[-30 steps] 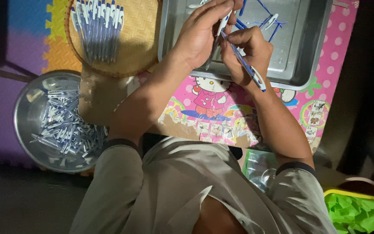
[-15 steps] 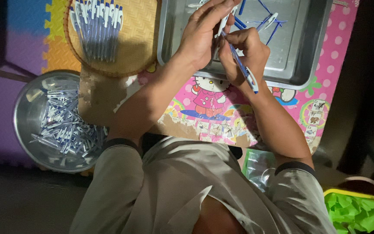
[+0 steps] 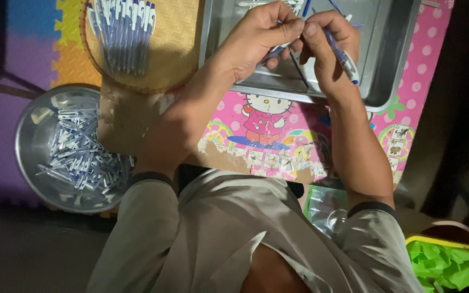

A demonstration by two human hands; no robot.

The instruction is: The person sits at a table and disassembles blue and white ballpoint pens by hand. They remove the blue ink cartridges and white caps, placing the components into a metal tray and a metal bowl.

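Observation:
Both hands meet over a rectangular metal tray (image 3: 392, 70) at the top. My right hand (image 3: 327, 49) grips a blue and white pen (image 3: 346, 61) that slants down to the right. My left hand (image 3: 261, 32) pinches a small blue pen part (image 3: 275, 52) against the right hand's fingertips. A thin dark refill (image 3: 299, 71) pokes down between the two hands. More loose pen parts lie in the tray, mostly hidden by the hands.
A round woven basket (image 3: 177, 49) at top left holds a row of assembled pens (image 3: 123, 32). A steel bowl (image 3: 31, 135) at left holds several clear and blue pen parts (image 3: 82, 157). A pink cartoon mat (image 3: 278, 125) lies under the tray; a green bag (image 3: 451, 266) sits at bottom right.
The hands have drawn closer together over the tray. The pen in my right hand has lifted, and my left fingers now pinch a part at its end.

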